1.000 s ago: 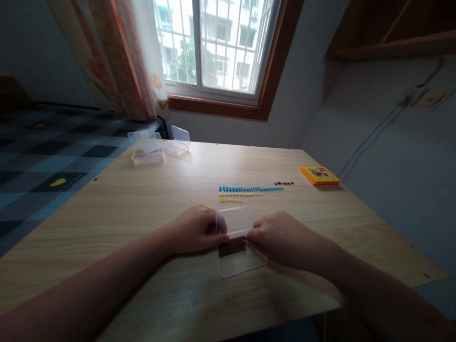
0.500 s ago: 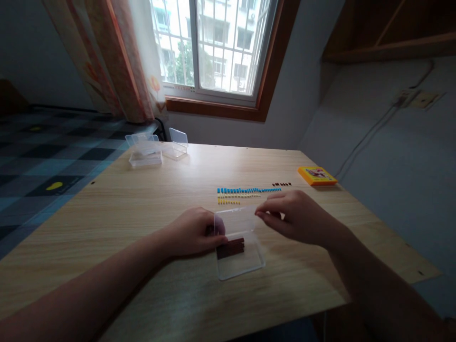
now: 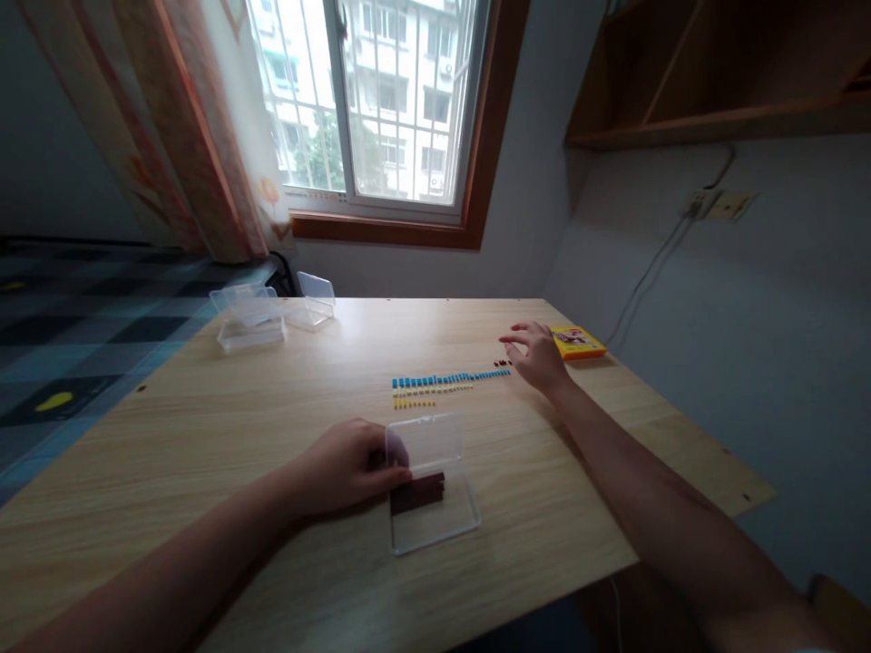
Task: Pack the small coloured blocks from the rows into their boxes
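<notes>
My left hand grips the left side of a clear plastic box, thumb inside and fingers behind its raised lid. Dark brown strips lie side by side in the box, their left ends near my thumb. Farther off, my right hand hovers over the table with fingers apart, beside a short line of small dark brown pieces that it partly covers. Nothing shows between those fingers. Behind the box run a row of blue pieces, a pale row and a shorter yellow row.
Two open clear boxes, one larger and one smaller, stand at the table's far left. A yellow box lies near the right edge, behind my right hand. The wooden table ends in front of a window wall.
My right hand has left the box's lid and reached forward to the small brown pieces, its fingers spreading. My left hand stays on the box. The view has shifted a little to the right.
</notes>
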The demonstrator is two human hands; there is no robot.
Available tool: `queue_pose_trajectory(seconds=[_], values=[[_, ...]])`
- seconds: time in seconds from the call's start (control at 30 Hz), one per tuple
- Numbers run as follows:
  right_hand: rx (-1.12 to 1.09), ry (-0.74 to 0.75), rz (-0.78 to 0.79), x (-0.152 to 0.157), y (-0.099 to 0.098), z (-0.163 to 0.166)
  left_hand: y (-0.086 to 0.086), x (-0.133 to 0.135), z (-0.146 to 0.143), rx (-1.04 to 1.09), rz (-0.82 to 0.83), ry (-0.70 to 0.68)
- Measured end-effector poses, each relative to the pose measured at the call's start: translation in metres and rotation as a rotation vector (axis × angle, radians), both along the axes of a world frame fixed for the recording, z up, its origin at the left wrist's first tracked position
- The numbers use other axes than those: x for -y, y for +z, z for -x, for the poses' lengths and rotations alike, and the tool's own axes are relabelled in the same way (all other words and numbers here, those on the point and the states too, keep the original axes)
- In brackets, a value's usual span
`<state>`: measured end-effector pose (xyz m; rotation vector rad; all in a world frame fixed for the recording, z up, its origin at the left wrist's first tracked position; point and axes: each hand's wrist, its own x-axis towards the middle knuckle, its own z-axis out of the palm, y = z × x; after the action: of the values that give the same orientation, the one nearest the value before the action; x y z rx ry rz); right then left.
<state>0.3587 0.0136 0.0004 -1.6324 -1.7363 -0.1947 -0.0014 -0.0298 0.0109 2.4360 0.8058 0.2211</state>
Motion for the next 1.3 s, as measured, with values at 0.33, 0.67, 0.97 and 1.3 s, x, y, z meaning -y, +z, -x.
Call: queue_pose_trajectory(seconds=[0.33, 0.67, 0.97, 1.3], values=[[0.07, 0.028, 0.235, -0.009, -0.022, 0.0, 0.005, 0.001, 0.001, 0.076, 0.0, -0.064], [0.066, -0.025, 0.229, -0.017, -0.024, 0.008, 0.004, 0.0, 0.003, 0.065, -0.01, -0.074], [0.11, -0.009, 0.256, -0.023, -0.03, 0.012, 0.003, 0.0, 0.002, 0.076, -0.007, -0.064], [0.146, 0.009, 0.244, -0.023, -0.031, 0.01, 0.003, 0.001, 0.001, 0.073, -0.028, -0.055]])
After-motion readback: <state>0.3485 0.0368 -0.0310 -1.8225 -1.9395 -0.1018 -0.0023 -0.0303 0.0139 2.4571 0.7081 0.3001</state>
